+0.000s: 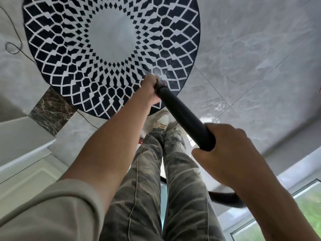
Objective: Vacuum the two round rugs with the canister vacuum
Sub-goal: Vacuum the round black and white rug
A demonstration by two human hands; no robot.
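A round rug [69, 49] with a black and white diamond pattern and a pale centre lies on the grey tiled floor ahead of me. A black vacuum wand [182, 115] slants from lower right up to the rug's near right edge. My left hand [149, 89] grips the wand's far end low over the rug, where pale dust shows. My right hand [225, 152] holds the wand's near end, fingers curled round it. The nozzle is hidden behind my left hand. A black hose [224, 199] curves away below my right wrist. No second rug shows.
A thin black cord [13, 47] loops on the floor left of the rug. A dark marble threshold strip [50, 110] and white door frame lie at the left. My feet in pale shoes [161, 120] stand at the rug's near edge. A window [309, 206] is at the lower right.
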